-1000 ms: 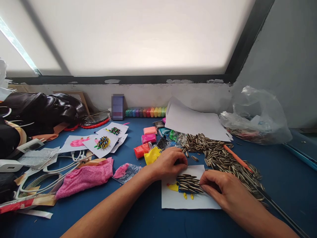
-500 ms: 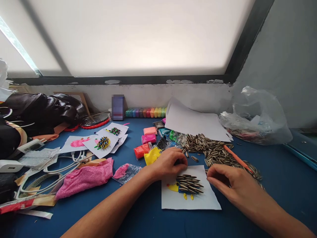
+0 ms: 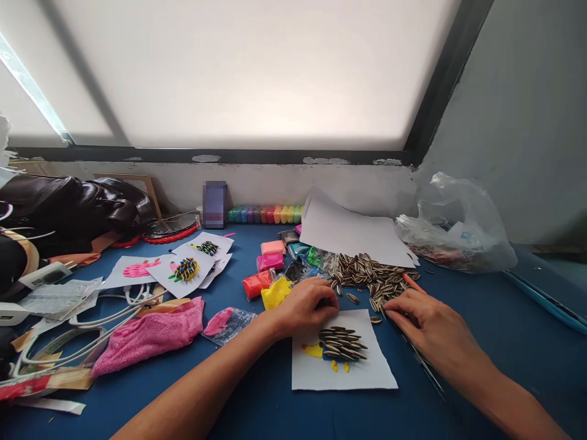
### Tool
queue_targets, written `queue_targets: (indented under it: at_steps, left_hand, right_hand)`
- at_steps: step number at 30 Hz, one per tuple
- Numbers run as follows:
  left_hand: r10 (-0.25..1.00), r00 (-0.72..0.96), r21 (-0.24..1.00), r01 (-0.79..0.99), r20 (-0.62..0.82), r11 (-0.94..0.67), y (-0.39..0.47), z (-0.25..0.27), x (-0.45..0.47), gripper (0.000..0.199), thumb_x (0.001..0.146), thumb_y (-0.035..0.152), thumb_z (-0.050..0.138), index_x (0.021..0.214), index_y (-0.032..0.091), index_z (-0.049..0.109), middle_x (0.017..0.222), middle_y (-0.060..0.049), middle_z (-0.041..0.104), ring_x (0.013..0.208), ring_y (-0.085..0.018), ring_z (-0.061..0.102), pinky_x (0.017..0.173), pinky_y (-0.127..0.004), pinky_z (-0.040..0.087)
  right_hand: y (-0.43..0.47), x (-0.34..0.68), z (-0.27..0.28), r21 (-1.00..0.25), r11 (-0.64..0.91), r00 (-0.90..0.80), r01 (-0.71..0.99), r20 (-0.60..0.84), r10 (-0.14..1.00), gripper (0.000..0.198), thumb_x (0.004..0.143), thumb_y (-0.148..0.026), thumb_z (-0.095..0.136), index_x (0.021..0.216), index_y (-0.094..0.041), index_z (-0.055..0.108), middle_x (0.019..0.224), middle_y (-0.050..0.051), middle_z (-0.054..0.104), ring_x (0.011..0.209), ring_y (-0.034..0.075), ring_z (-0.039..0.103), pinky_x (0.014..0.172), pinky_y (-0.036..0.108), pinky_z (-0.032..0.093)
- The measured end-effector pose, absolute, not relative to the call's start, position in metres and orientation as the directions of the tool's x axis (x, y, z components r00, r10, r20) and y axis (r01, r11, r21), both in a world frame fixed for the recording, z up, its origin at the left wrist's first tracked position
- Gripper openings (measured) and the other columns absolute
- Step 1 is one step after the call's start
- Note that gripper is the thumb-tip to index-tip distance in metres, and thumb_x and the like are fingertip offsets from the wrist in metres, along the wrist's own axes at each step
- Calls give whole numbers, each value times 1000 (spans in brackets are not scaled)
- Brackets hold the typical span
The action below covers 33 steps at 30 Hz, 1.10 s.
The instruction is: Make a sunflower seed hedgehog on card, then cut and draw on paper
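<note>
A white sheet of paper (image 3: 305,377) lies in front of me, bearing a hedgehog figure of yellow and blue clay with striped sunflower seeds (image 3: 346,343) for spines. My left hand (image 3: 314,305) rests on the sheet's upper left part, its fingers curled down against it. At the near edge of the loose sunflower seed pile (image 3: 367,273), my right hand (image 3: 428,324) has thumb and forefinger pinched together on what looks like one seed. A thin metal tool, seemingly tweezers (image 3: 426,370), shows beneath that hand and is partly covered by it.
Clay packets, including a red one (image 3: 257,285) and a yellow one (image 3: 276,293), sit left of the pile. Blank sheets (image 3: 353,235) lie behind it, with a plastic bag (image 3: 458,232) to the right. Finished cards (image 3: 202,278), a pink cloth (image 3: 151,336) and white cables (image 3: 77,321) crowd the left.
My right hand has moved from beside the paper's right edge to the seed pile, uncovering the metal tool. My left hand stays on the paper. The whole view has shifted slightly.
</note>
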<state>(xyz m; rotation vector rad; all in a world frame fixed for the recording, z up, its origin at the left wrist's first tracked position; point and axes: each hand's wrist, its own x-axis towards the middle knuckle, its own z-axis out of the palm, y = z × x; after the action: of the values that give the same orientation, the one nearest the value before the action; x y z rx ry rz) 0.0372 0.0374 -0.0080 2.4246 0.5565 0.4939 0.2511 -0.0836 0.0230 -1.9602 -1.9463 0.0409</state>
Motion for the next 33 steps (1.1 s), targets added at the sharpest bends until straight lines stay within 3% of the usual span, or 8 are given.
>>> queue_targets:
  at_steps: [13, 22, 28, 33]
  left_hand:
    - [515, 836, 617, 307, 188, -725, 35, -4, 37, 9, 82, 12, 60, 77, 16, 67, 81, -2, 62, 80, -14, 54, 74, -25, 41]
    - [514, 830, 606, 299, 216, -737, 35, -8, 37, 9, 81, 11, 60, 75, 15, 66, 79, -2, 62, 77, -14, 53, 72, -25, 39]
    - [519, 827, 608, 301, 218, -735, 34, -8, 37, 8, 80, 12, 60, 76, 16, 66, 79, -1, 62, 79, -14, 54, 73, -25, 40]
    - [517, 823, 608, 291, 234, -739, 35, -11, 38, 8, 79, 11, 60, 75, 16, 66, 79, -1, 61, 77, -14, 53, 72, -24, 40]
  right_hand:
    - [-71, 246, 8, -23, 91, -82, 996, 257, 963, 22, 86, -17, 56, 98, -21, 74, 84, 6, 63, 81, 21, 63, 69, 34, 54]
    - [-65, 243, 4, 55, 166, -174, 985, 247, 953, 30, 86, -8, 51, 101, -24, 73, 85, 6, 62, 76, 19, 58, 66, 30, 46]
    - [-61, 237, 14, 101, 225, -244, 969, 244, 939, 28, 86, -2, 50, 80, -22, 70, 84, 6, 62, 78, 19, 57, 67, 30, 41]
    - [-55, 237, 11, 70, 238, -248, 969, 260, 933, 25, 87, -3, 48, 80, -18, 66, 90, 8, 64, 83, 21, 57, 74, 32, 44]
